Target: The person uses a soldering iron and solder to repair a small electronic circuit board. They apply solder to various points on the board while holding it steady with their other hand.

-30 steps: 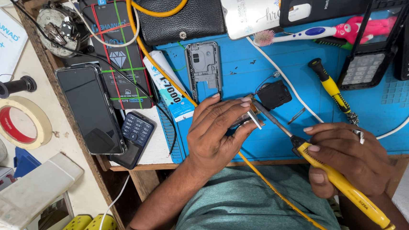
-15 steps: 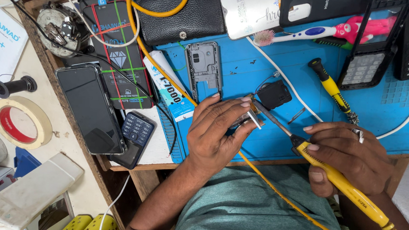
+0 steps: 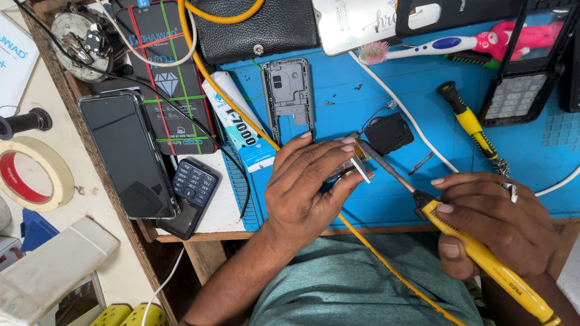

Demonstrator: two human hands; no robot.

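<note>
We see left hand (image 3: 308, 191) pinching a small metal part (image 3: 356, 166), right hand (image 3: 486, 221) gripping yellow soldering iron (image 3: 494, 266), tip at the part, over blue mat (image 3: 375, 108) on bench (image 3: 225, 209)

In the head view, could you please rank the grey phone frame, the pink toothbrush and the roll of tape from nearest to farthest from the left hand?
From the left hand:
1. Grey phone frame, just above the fingers on the blue mat.
2. Pink toothbrush, up and right, near the mat's top.
3. Roll of tape, far left, off the mat.
</note>
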